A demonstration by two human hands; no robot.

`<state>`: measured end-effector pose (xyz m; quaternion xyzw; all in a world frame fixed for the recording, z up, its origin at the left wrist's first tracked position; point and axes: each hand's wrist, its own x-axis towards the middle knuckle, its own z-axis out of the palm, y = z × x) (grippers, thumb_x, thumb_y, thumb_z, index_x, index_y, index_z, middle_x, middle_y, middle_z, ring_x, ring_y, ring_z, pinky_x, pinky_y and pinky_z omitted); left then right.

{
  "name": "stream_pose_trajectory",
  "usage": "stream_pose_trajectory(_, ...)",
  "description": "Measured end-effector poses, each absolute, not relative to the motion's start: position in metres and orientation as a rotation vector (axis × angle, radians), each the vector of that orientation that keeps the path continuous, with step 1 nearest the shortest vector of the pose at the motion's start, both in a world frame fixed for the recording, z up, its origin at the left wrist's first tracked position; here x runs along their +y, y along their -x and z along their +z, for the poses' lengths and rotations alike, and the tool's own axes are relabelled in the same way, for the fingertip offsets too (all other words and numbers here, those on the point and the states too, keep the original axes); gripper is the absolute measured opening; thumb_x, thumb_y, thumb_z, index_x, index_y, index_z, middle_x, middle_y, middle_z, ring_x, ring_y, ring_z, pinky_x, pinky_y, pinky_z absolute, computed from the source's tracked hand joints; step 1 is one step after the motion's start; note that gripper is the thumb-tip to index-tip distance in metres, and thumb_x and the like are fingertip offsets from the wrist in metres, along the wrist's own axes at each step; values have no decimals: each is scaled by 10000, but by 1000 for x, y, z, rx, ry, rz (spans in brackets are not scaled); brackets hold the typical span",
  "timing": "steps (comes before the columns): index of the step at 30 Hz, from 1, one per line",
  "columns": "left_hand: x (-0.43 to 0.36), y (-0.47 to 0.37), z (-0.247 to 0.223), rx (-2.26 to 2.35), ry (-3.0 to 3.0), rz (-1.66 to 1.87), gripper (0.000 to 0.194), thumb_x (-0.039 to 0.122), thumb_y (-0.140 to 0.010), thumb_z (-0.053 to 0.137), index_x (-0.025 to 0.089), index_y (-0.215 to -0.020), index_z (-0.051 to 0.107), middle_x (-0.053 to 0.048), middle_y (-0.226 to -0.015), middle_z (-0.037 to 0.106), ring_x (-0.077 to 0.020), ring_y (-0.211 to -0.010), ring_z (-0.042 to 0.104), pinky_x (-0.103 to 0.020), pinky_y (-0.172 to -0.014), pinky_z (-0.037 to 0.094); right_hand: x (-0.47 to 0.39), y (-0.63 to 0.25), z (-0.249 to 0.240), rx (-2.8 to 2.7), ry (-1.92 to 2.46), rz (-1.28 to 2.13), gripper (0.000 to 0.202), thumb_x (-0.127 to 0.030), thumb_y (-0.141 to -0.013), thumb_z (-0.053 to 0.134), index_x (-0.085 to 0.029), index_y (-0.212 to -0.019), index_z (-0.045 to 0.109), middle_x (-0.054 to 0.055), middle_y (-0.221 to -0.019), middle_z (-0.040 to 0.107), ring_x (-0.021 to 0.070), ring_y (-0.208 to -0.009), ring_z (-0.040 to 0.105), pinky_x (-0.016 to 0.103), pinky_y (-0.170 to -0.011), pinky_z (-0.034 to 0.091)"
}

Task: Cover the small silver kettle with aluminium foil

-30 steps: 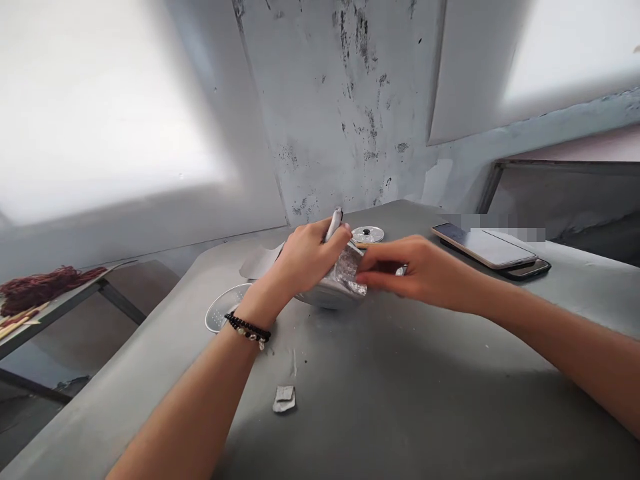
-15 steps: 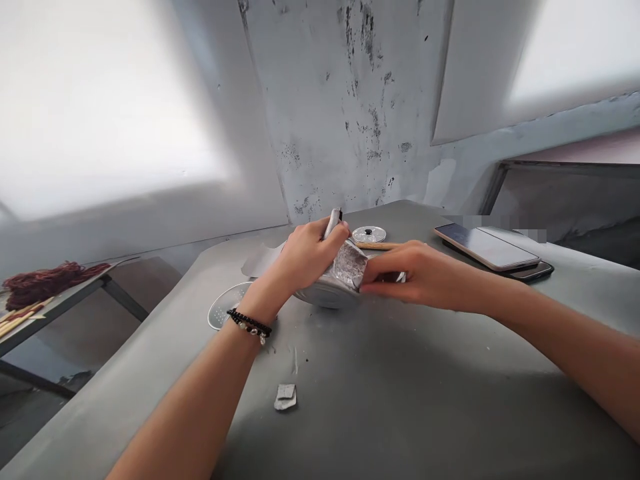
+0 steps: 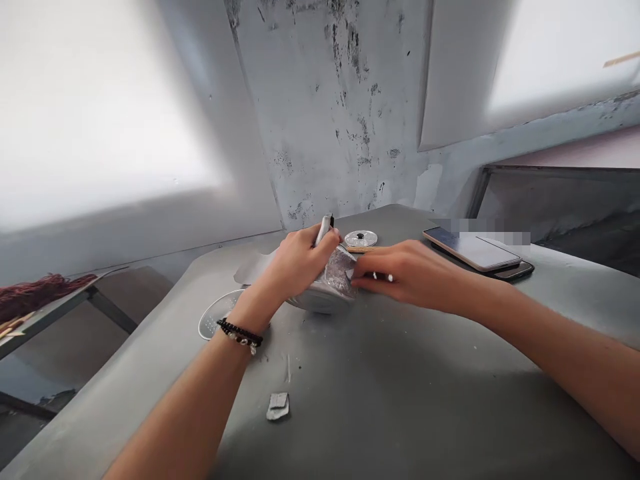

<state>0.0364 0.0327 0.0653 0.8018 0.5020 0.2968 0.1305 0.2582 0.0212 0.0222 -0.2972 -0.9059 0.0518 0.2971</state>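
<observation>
My left hand [image 3: 303, 260] is closed over a silver metal vessel [image 3: 323, 300] with a rounded side, tilted on the table. A pale, stick-like part [image 3: 324, 230] with a dark tip sticks up between thumb and fingers; whether it belongs to the vessel, I cannot tell. My right hand [image 3: 400, 270] pinches a small grey flap [image 3: 349, 274] at the edge of a mottled, shiny patch [image 3: 337, 270] on the vessel. Fingers hide much of the vessel's top. Below it lies a small folded grey scrap [image 3: 278, 406].
Behind the hands are a round lid [image 3: 361, 238] with a black knob and a wooden stick [image 3: 365, 249]. A perforated disc [image 3: 213, 317] lies left of the vessel. Two phones [image 3: 475, 250] are stacked at right. Dark red yarn [image 3: 45, 288] rests on a side table; a stained wall [image 3: 340, 100] rises behind.
The view has shifted slightly, so everything sits a little further left. My right fingers have moved a little on the shiny patch, and a light flap shows at their tips. My left hand keeps its hold.
</observation>
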Motion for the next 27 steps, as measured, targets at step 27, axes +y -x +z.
stream_pose_trajectory(27, 36, -30, 63, 1427, -2332, 843, 508, 563, -1050, 380, 228, -1011, 760, -13, -880, 743, -223, -837, 644, -308, -732, 446, 24, -258, 21, -2316, 809, 150, 143, -255, -1034, 599, -220, -916, 672, -16, -791, 693, 136, -644, 559, 268, -622, 360)
